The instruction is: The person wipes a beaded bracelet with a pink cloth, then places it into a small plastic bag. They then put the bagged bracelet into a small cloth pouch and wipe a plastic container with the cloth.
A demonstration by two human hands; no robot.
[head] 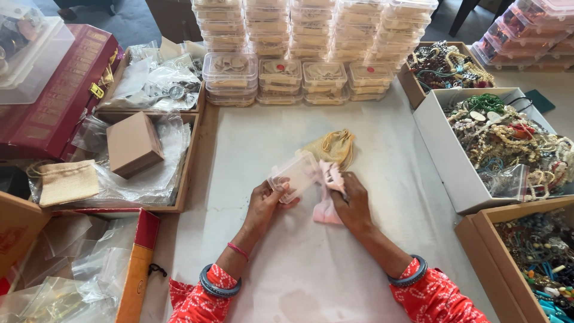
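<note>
A small clear plastic box (pixel 294 174) is held in the left hand (pixel 266 206), with the fingers closed around its near left corner, so that the box is lifted and tilted above the white table cover (pixel 299 263). A pale pink cloth (pixel 329 194) is gripped by the right hand (pixel 353 203); the fingers are pressed together on it, and the cloth hangs down to the table just to the right of the box. The two hands are close to each other, near the middle of the table. A small yellow drawstring pouch (pixel 333 146) is lying on the cover just beyond the hands, not touched by them.

At the far side, stacks of clear plastic boxes (pixel 311 42) are placed in several rows. On the right, a white cardboard box (pixel 442 149) filled with bead necklaces is seen, and a brown box (pixel 496 263) with more beads is standing nearer. On the left, a wooden tray (pixel 186 161) holds clear plastic bags and a small brown cardboard box (pixel 134 143), and a beige cloth pouch (pixel 67 181) is lying beside them. A dark red case (pixel 54 101) is seen at the far left.
</note>
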